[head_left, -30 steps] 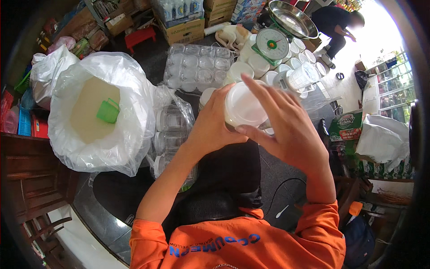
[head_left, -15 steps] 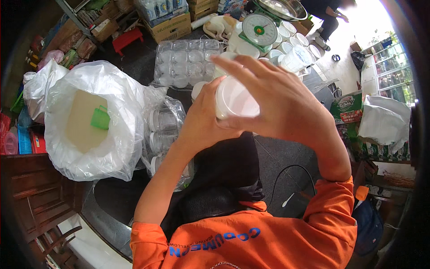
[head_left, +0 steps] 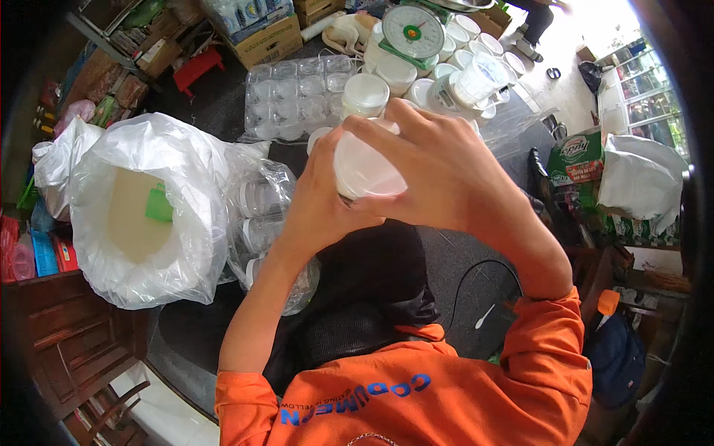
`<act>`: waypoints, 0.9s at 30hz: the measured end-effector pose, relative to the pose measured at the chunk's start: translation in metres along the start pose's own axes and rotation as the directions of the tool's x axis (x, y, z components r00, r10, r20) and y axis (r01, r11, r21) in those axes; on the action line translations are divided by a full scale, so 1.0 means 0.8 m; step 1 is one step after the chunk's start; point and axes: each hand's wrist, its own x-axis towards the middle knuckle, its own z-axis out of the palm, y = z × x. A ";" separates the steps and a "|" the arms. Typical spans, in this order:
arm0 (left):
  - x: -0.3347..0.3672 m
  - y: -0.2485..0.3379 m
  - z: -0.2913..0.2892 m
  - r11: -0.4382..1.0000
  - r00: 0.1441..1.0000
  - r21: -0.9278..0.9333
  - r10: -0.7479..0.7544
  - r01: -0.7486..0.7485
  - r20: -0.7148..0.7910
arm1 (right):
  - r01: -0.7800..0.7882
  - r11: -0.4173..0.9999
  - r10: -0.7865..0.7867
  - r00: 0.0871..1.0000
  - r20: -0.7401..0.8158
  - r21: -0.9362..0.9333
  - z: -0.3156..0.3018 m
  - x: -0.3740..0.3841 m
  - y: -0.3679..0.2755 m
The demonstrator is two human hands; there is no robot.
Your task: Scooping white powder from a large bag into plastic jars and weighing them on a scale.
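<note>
Jar (head_left: 370,165) between both hands, equally near; white top facing up, long axis hard to judge. Left hand (head_left: 320,201) clasps its left side; right hand (head_left: 440,167) grips its top from the right.

Large blue capitals, accompanied by a smaller dark line, run across the orange shirt (head_left: 416,383). White lettering marks the green-and-red carton (head_left: 575,157). Fine graduations ring the round dial of the scale (head_left: 413,33); print on the cardboard box (head_left: 269,43) is too small to make out.
</note>
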 end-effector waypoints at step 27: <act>-0.028 0.068 -0.024 0.979 0.972 0.066 -0.201 0.194 0.123 | -0.741 0.662 0.722 0.670 0.171 0.112 0.262 -0.251 0.122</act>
